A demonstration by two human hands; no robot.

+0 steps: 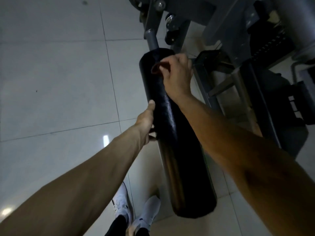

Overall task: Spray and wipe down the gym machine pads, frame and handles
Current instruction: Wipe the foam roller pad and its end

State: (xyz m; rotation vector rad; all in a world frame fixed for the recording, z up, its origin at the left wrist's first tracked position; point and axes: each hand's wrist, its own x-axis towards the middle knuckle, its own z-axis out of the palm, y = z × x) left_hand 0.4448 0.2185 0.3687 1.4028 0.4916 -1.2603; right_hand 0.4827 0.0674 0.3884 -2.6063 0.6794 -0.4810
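Right hand pinches the dark red cloth against the far end of the black roller pad, left hand grips its middle; recommended: brace firmly, wipe full length, covering all sides.

Left hand, right hand, both curled

The pale, glossy floor tiles carry the grey machine frame, and a pair of white shoes stands on them left of that frame, nearer the camera.
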